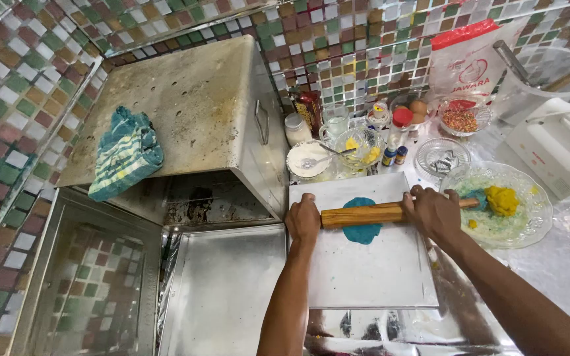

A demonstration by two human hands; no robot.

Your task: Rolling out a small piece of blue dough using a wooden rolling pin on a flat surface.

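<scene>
A wooden rolling pin (364, 214) lies across a flattened piece of teal dough (362, 231) on a white board (364, 277). My left hand (303, 219) grips the pin's left end. My right hand (433, 212) is closed over its right end. Just right of the board stands a glass plate (529, 224) holding a yellow dough lump (501, 200) and a small teal piece (476, 196).
A metal box oven (199, 112) with a striped cloth (125, 153) on top stands at the left, its door (87, 277) open and a metal tray (225, 290) in front. Bowls, small bottles, jars and a red-topped bag (466, 59) line the tiled wall. A white appliance (562, 148) sits far right.
</scene>
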